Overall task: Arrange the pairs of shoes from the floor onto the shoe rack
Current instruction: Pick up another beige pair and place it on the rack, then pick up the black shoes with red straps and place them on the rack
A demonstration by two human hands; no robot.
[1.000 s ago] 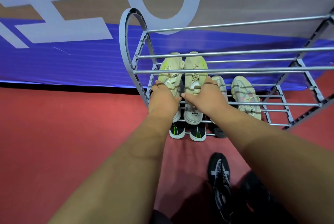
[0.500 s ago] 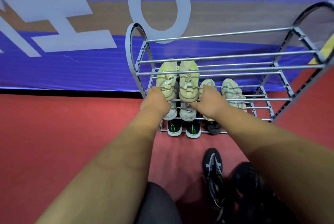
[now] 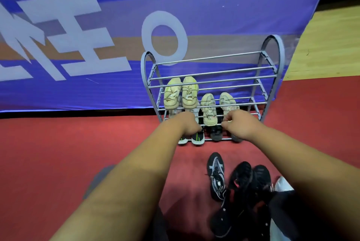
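Observation:
A grey metal shoe rack (image 3: 212, 73) stands against the blue banner. One cream pair (image 3: 181, 94) lies on a middle tier at the left. A smaller beige pair (image 3: 208, 112) lies one tier lower, to the right. A black pair with green stripes (image 3: 197, 138) and a dark grey shoe (image 3: 216, 133) sit on the bottom tier. My left hand (image 3: 187, 124) hovers before the rack's front, back towards me, fingers hidden. My right hand (image 3: 239, 124) has curled fingers by the front rail, with nothing seen in it. Black shoes (image 3: 216, 174) lie on the floor near me.
More black shoes (image 3: 251, 178) are heaped on the red floor at the lower right, beside a white item (image 3: 282, 184). The rack's top tiers hold nothing. Wooden flooring (image 3: 327, 42) begins right of the banner.
Both hands have come off the cream pair and drawn back and down to the rack's front, the right one shifting rightward. The view has pulled back from the rack.

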